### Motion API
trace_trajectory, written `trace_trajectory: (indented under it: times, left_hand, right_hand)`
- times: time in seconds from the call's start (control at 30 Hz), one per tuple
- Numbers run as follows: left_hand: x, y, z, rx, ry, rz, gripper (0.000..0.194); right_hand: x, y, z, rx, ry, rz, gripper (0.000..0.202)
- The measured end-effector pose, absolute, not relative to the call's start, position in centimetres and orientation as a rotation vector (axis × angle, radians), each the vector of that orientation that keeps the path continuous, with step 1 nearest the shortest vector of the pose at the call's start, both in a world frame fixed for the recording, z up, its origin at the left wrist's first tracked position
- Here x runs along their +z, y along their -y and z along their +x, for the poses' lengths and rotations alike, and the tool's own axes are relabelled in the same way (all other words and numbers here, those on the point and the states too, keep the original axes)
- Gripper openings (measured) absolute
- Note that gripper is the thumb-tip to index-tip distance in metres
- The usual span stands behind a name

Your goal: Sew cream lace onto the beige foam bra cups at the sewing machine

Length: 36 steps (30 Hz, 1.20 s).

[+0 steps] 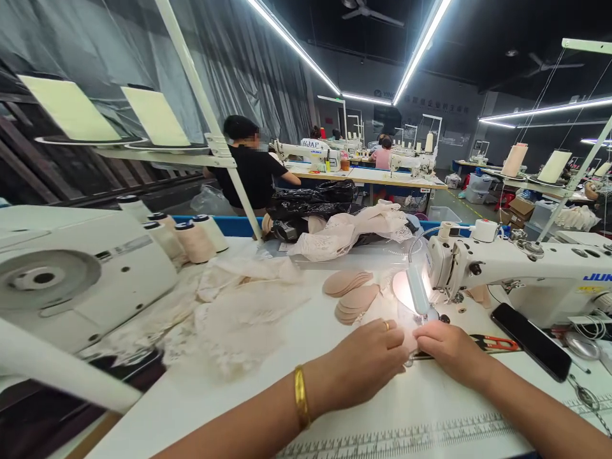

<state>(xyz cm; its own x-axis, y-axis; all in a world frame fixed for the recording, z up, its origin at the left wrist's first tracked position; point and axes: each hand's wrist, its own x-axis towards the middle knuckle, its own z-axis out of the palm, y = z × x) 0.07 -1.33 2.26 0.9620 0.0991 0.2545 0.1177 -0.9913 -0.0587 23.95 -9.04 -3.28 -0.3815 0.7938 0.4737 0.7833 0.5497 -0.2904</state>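
At the needle area of a white sewing machine (521,261), a pale pink fabric piece (409,333) lies under the bright lamp. Fingers curled, my left hand (366,360) grips its left side. My right hand (449,350) is closed, thumb and forefinger pinched at the fabric's right edge. The lamp head partly hides the needle, and glare washes out the fabric's detail. Beside my left hand are two stacks of beige oval pads (358,303). Red-handled thread snips (495,343) lie just right of my right hand.
A black phone (530,341) lies at the right. Cream lace fabric (248,312) spreads over the left of the table, near thread cones (196,239). More lace (354,229) is heaped at the back edge. A ruler strip (396,440) runs along the front. A person (248,169) sits beyond.
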Motion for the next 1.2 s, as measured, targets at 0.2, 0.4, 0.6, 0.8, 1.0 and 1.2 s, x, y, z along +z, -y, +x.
trace_trajectory:
  times: [0.2,0.4,0.6,0.8,1.0,1.2]
  left_hand:
    - [-0.5,0.3,2.7,-0.465,0.321,-3.026,0.023]
    - [-1.6,0.4,2.5,-0.677,0.271,-3.031,0.022]
    - [-1.4,0.6,2.8,-0.703,0.263,-3.009,0.022]
    - [-1.7,0.8,3.1,-0.669,0.267,-3.007,0.022]
    - [-1.3,0.9,3.2,-0.663,0.269,-3.068,0.021]
    - [-0.7,0.7,3.4,-0.706,0.278,-3.123,0.02]
  right_hand:
    - [-2.1,9.4,25.6,-0.027,2.298,-1.22,0.036]
    - [-1.7,10.4,25.8,0.003,2.337,-1.286,0.04]
    - [-1.7,10.5,26.1,0.079,2.333,-1.259,0.038]
    - [-1.5,10.5,26.2,0.098,2.357,-1.258,0.039]
    - [-1.4,10.6,26.2,0.097,2.353,-1.268,0.037]
    - [-1.4,10.7,25.8,0.129,2.34,-1.343,0.036]
